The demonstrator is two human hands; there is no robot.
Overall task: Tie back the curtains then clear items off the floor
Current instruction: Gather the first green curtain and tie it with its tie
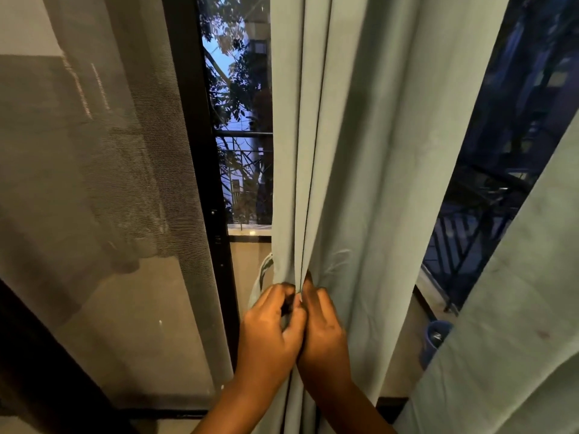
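I have both hands at the middle curtain (344, 183), which hangs gathered in folds between the screen door (94, 214) and a second panel (517, 308) at the right edge. My left hand (269, 327) has its fingers (282, 296) curled in, pinching what looks like the end of the tie (261, 277), a pale band that loops out from behind the curtain's left edge. My right hand (322, 327) presses against the folds just beside it, fingertips tucked into a crease; I cannot tell whether they pinch the other end of the tie or only cloth. The main risk, as I judge it, is the bundle loosening: if either hand lets go before the tie is fastened, the folds should spread and the band may slip back behind the fabric. A loose knot would slide down the smooth cloth. Pulling hard could strain the rail overhead, which is out of view. No floor items show here, so that part is not yet started.
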